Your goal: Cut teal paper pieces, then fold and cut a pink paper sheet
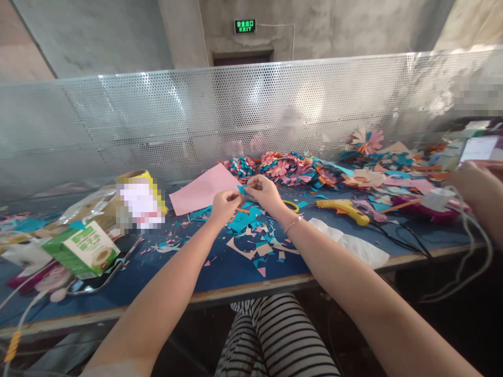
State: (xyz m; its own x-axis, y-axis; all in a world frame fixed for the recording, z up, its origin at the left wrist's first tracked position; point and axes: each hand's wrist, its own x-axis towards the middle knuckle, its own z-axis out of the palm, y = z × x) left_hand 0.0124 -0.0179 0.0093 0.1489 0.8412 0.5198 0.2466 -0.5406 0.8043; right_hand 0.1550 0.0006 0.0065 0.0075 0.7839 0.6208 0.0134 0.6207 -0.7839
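Many scraps (240, 225) and a pink sheet (202, 189) lie near left fingers (232, 197) and right fingers (254, 181) pinching blue paper (241, 189).

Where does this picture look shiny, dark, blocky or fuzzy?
Head view: bright glare patches on the perforated metal screen; head view: darkest under the table; head view: square blocks cover part of the yellow-edged thing; head view: the blue paper between left hand and right hand looks small and fuzzy.
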